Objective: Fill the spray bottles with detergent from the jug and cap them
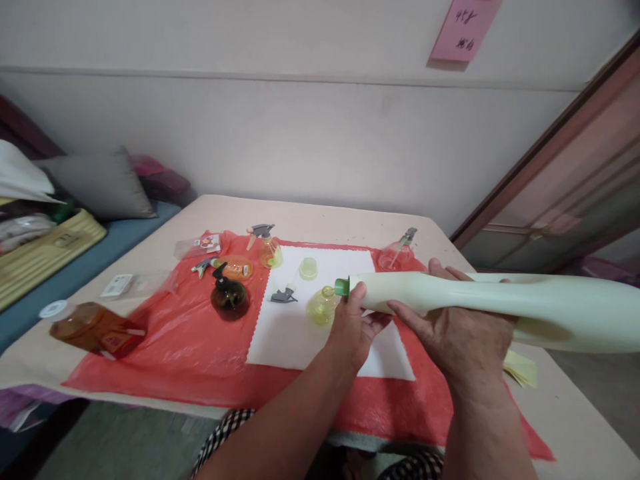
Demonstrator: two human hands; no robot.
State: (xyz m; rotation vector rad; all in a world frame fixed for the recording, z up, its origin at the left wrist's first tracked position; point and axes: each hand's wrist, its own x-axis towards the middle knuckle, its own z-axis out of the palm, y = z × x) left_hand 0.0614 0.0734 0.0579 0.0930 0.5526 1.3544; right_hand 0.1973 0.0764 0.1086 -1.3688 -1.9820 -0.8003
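Note:
A large pale green bottle (pixel 500 303) lies tipped on its side in the air, its green spout (pixel 342 287) pointing left over a small yellow-green bottle (pixel 323 305) that stands on a white cloth (pixel 295 327). My right hand (pixel 455 327) grips the big bottle's neck from below. My left hand (pixel 353 327) holds the neck just behind the spout, right next to the small bottle's mouth.
A red plastic sheet (pixel 190 347) covers the table. On it stand a dark brown spray bottle (pixel 229 295), an orange one (pixel 269 248), a pink one (pixel 397 253), a loose grey trigger head (pixel 284 295) and a yellow-green cap (pixel 309 268). An amber bottle (pixel 95 328) lies at the left edge.

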